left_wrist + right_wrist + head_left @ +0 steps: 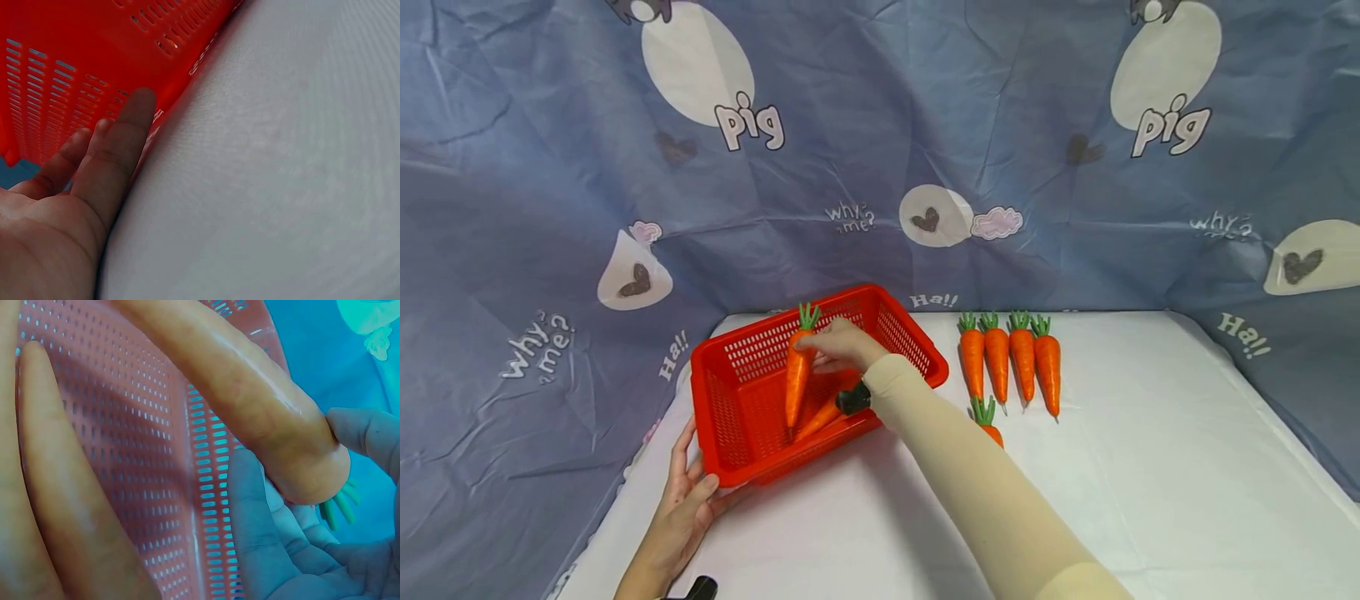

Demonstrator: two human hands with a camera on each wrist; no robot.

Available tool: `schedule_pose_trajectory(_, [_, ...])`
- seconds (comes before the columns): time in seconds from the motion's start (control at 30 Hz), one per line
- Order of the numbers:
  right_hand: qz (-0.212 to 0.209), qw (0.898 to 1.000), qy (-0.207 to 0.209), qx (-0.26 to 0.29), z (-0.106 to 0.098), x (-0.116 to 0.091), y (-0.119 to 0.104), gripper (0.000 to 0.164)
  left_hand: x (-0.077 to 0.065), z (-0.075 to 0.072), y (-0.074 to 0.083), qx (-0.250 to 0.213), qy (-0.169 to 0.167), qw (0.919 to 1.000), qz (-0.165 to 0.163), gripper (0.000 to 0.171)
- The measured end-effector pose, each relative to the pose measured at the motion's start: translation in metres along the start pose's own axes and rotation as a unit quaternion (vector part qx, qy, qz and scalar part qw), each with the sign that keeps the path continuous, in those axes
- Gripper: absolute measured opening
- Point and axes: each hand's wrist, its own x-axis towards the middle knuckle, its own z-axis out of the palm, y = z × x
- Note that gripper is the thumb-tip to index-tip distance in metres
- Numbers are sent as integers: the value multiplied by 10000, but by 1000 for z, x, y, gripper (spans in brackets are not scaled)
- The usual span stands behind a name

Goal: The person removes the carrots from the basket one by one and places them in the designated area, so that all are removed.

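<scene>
In the head view, the red plastic basket point(737, 475) sits at the left of the white table, its walls slotted. My left hand point(681, 517) holds its near left corner, thumb at the rim; in the left wrist view, the fingers point(109, 156) lie against the slotted outer wall. Inside the basket's space, my right hand point(842, 343) pinches an orange carrot point(797, 375) near its green top, with the tip pointing down. Another carrot point(820, 419) lies on the basket floor, partly hidden by the forearm. The right wrist view shows two carrots lying there, one being this carrot point(75, 481).
Right of the basket, several carrots stand in a row on the white table point(1150, 467), including this carrot point(1048, 375). One more carrot point(992, 433) lies nearer, partly behind the right sleeve point(970, 475). A blue printed cloth point(850, 100) hangs behind and at both sides.
</scene>
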Motion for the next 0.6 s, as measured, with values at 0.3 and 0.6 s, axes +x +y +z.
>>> schedule_pose_trajectory(0.3, [-192, 9996, -210, 17, -9, -8, -4, 44, 0, 0, 0, 6, 16, 10000, -16, 82])
schedule_pose_trajectory(0.6, [-271, 9996, -110, -61, -17, -15, -9, 22, 1, -1, -1, -82, -51, 10000, -10, 81])
